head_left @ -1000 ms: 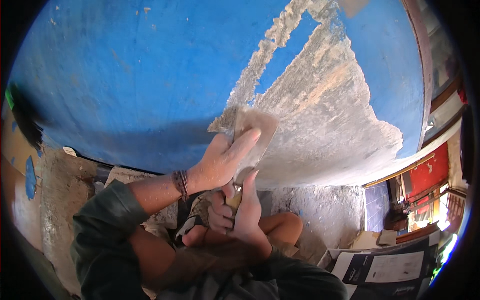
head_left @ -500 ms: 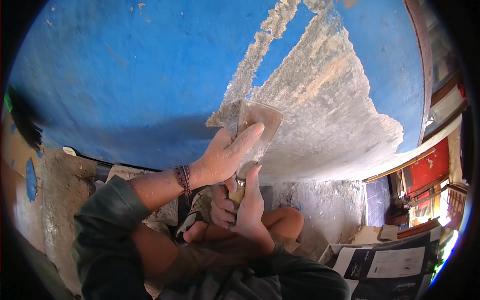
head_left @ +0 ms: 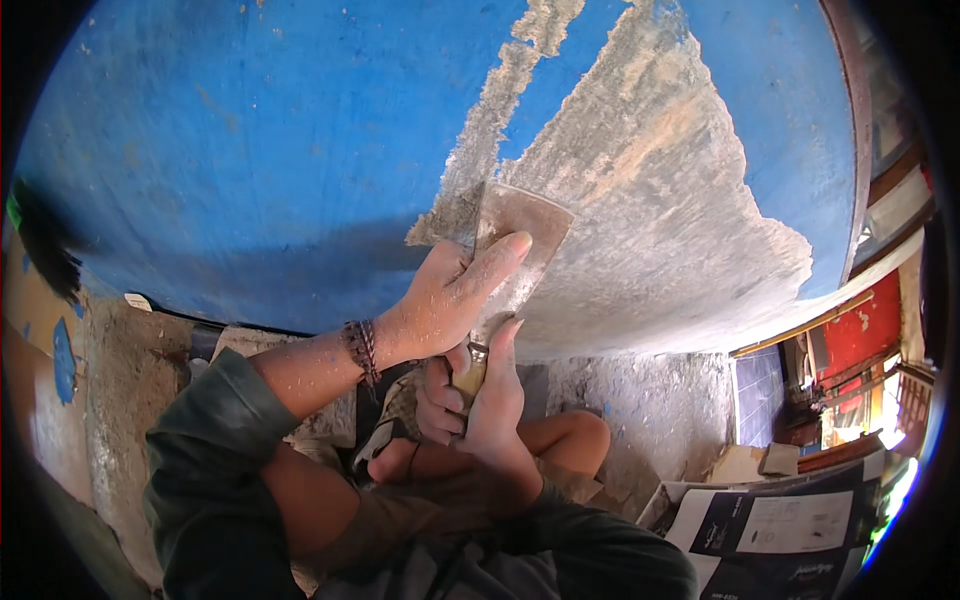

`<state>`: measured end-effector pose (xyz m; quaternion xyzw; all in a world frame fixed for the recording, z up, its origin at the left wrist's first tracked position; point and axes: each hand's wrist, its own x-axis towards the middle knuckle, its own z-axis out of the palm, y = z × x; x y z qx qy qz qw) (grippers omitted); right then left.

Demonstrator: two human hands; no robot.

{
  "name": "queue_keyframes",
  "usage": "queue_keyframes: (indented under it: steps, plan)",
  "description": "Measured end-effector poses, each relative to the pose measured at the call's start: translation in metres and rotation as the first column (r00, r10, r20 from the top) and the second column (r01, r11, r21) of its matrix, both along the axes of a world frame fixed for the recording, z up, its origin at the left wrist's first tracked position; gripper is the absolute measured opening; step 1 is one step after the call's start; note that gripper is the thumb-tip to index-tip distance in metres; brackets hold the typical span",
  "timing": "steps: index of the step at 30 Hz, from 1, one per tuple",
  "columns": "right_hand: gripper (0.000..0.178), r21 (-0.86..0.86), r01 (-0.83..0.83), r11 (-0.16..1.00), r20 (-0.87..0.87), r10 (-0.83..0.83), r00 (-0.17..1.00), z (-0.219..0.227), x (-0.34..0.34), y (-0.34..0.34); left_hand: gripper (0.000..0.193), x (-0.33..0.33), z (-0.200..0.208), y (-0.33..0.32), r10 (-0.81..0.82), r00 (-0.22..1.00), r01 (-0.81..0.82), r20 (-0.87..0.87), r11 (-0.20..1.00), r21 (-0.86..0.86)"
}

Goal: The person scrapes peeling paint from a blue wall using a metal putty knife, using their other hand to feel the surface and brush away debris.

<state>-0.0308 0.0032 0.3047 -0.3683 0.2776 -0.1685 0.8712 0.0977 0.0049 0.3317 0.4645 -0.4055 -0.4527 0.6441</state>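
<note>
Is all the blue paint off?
No, only partly off: a rough gray patch shows by the scraper, with blue paint on both sides of it.

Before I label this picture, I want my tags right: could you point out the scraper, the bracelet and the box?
Scraper (head_left: 509,289): head view, on its metal blade.
Bracelet (head_left: 361,350): head view, on its dark band.
Box (head_left: 795,522): head view, on its pale printed panel.

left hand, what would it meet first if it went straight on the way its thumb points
Past the scraper blade it touches, the left hand would probably meet the bare grey patch in the blue surface; depth is unclear.
</note>
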Motion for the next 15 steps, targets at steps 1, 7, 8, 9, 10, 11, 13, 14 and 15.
queue_keyframes:
  steps: [1,7,8,9,10,11,13,14,15]
  plan:
    - [0.062,-0.019,0.0,1.0,-0.001,0.0,1.0,-0.003,0.0,-0.002,0.054,0.0,-0.007,-0.003,-0.003,1.0,0.003,0.002,1.0,-0.001]
    - [0.062,0.023,0.005,1.0,0.098,-0.007,0.995,0.008,0.012,-0.002,0.055,0.003,-0.016,-0.017,0.22,0.97,-0.184,0.102,0.943,-0.278]
    - [0.062,0.021,0.009,1.0,0.097,-0.011,0.995,0.005,0.009,-0.001,0.055,0.0,-0.015,-0.014,0.154,0.986,-0.14,0.056,0.968,-0.207]
    - [0.063,0.028,0.013,1.0,0.08,-0.015,0.997,0.001,0.003,0.0,0.055,-0.001,-0.012,-0.012,0.091,0.996,-0.09,0.006,0.986,-0.137]
    - [0.063,0.035,0.01,0.999,0.068,-0.012,0.998,-0.001,0.002,0.0,0.044,0.008,-0.006,0.0,-0.099,0.994,0.093,0.041,0.989,0.115]
    - [0.063,0.032,0.007,0.999,0.072,-0.009,0.997,0.0,0.002,-0.001,0.044,0.009,-0.006,-0.001,-0.095,0.994,0.09,0.045,0.99,0.113]
    - [0.063,0.064,-0.029,0.998,0.126,0.021,0.992,0.005,0.003,0.001,0.047,0.005,-0.008,-0.002,-0.009,1.0,0.009,0.025,1.0,0.024]
    - [0.063,0.066,-0.028,0.997,0.123,0.02,0.992,0.008,0.006,0.002,0.047,0.004,-0.009,-0.007,-0.01,1.0,0.009,0.022,1.0,0.026]
    - [0.064,0.073,-0.029,0.997,0.141,0.019,0.99,0.012,0.01,0.003,0.047,0.005,-0.01,-0.016,0.12,0.991,-0.107,0.054,0.974,-0.197]
